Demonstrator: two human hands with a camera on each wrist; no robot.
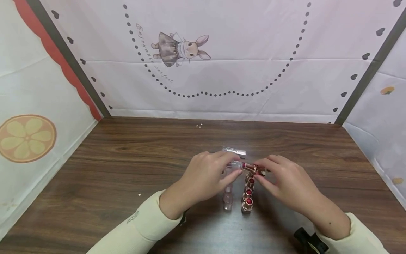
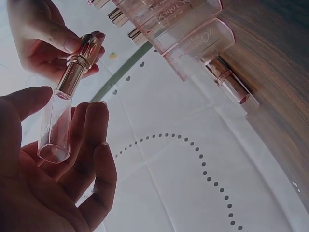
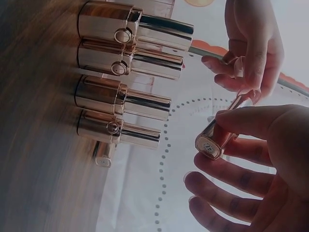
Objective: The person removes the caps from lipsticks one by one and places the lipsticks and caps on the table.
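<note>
My left hand (image 1: 206,174) pinches a clear lipstick cap (image 2: 54,128) between thumb and fingers. A gold lipstick tube (image 2: 73,75) is gripped at its base by my right hand (image 1: 287,180). Cap and tube are in line, with the tube's narrow end at the cap's mouth. Below the hands, several uncapped gold lipsticks (image 3: 153,104) stand upright in a row, red at their tops in the head view. Left of them runs a row of clear pinkish caps (image 1: 228,199). Behind the hands lies a clear-capped gold lipstick (image 2: 233,86) on its side.
The dark wooden table (image 1: 136,151) carries small white bits (image 1: 199,125) near its back edge and another white bit (image 1: 139,194) at left. Printed cloth walls (image 1: 241,46) enclose the back and both sides. A black strap (image 1: 311,240) is at the right wrist.
</note>
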